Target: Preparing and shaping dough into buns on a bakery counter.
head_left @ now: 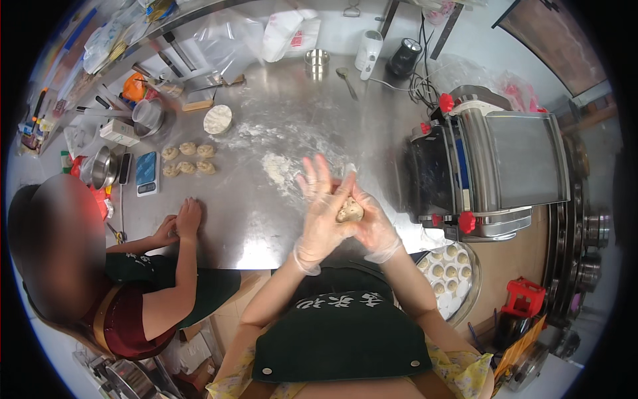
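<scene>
Above the steel worktable, near its front edge, both my hands wear clear disposable gloves and meet around one pale, speckled dough ball. My left hand presses it with thumb and forefinger, the other fingers stretched upward. From the other side my right hand cups the ball, its fingers partly hidden behind it. Loose flour is scattered over the steel just beyond my hands. Several dough pieces sit in two short rows further left, below a white bowl of flour.
A co-worker's hands rest together at the table's left front edge. Near them lies a digital scale. To my right stands a steel roller machine with red knobs. Below it, a round tray holds several dough balls.
</scene>
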`<action>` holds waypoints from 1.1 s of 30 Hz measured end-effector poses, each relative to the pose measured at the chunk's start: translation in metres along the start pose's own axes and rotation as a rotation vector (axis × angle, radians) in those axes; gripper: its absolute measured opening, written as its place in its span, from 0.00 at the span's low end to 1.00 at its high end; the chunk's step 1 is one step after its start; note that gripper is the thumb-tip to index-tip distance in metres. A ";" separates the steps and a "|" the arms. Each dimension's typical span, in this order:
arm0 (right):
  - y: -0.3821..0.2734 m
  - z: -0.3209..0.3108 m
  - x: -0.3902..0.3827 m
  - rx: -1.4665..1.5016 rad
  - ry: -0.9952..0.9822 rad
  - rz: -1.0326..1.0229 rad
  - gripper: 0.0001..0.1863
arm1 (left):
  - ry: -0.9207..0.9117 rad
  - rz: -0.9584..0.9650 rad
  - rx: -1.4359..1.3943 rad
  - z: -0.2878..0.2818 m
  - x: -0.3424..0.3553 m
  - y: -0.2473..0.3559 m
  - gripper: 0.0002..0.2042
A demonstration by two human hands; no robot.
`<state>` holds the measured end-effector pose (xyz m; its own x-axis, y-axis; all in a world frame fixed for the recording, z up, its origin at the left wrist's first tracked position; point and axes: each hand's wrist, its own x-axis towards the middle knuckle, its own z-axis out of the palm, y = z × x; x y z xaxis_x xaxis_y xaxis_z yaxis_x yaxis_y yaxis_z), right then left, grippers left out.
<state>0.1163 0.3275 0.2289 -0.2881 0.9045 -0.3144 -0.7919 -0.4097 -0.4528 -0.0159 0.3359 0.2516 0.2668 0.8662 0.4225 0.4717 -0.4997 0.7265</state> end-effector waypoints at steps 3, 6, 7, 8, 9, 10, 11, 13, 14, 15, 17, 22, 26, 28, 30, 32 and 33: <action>-0.005 -0.001 0.003 0.154 -0.073 0.235 0.31 | -0.181 -0.242 -0.291 -0.006 0.002 0.000 0.29; 0.010 0.022 -0.004 0.021 -0.134 0.110 0.30 | -0.012 -0.328 -0.655 0.014 -0.014 -0.010 0.25; 0.024 0.027 -0.007 -0.010 -0.055 -0.126 0.30 | -0.005 -0.329 -0.653 0.021 -0.017 -0.013 0.25; 0.032 0.029 -0.008 -0.040 0.024 -0.362 0.30 | 0.089 -0.457 -0.946 0.028 -0.020 -0.014 0.27; 0.031 0.027 -0.007 -0.040 0.026 -0.363 0.30 | 0.178 -0.582 -1.241 0.030 -0.016 -0.008 0.28; 0.029 0.025 -0.006 -0.085 -0.003 -0.348 0.31 | 0.168 -0.590 -1.082 0.028 -0.016 0.001 0.28; 0.026 0.023 -0.004 -0.130 -0.032 -0.333 0.31 | 0.168 -0.591 -1.082 0.020 -0.012 0.001 0.28; 0.002 0.019 -0.003 -0.152 0.060 -0.146 0.32 | 0.024 0.108 0.109 -0.005 0.002 -0.002 0.28; -0.006 0.016 0.000 -0.057 -0.013 0.020 0.32 | 0.083 0.136 0.185 -0.009 0.009 0.004 0.29; -0.009 0.015 0.001 0.038 -0.093 0.189 0.33 | 0.085 0.136 0.187 -0.008 0.007 0.003 0.29; -0.001 0.011 0.000 -0.126 -0.136 0.105 0.34 | -0.056 -0.162 -0.485 0.000 -0.002 -0.003 0.27; 0.033 0.021 0.001 -0.059 0.033 -0.279 0.33 | 0.244 -0.399 -0.828 0.029 -0.015 -0.001 0.23; -0.004 0.013 0.000 -0.059 -0.036 -0.053 0.32 | 0.037 -0.132 -0.046 -0.007 0.002 0.002 0.28; -0.018 0.025 -0.001 0.011 -0.081 0.159 0.32 | 0.040 0.103 0.398 -0.011 0.010 0.003 0.34; -0.011 0.017 0.001 -0.049 -0.111 0.130 0.32 | 0.029 -0.106 -0.121 0.004 -0.003 -0.003 0.32; -0.001 0.016 0.001 -0.111 -0.146 0.106 0.32 | 0.024 -0.310 -0.641 0.020 -0.011 -0.002 0.30; 0.014 0.021 -0.003 -0.081 -0.058 -0.093 0.31 | 0.130 -0.385 -0.742 0.028 -0.012 0.000 0.29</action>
<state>0.0948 0.3221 0.2408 -0.2478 0.9434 -0.2202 -0.7712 -0.3297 -0.5446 0.0045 0.3254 0.2316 0.0805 0.9918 0.0989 -0.1759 -0.0836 0.9809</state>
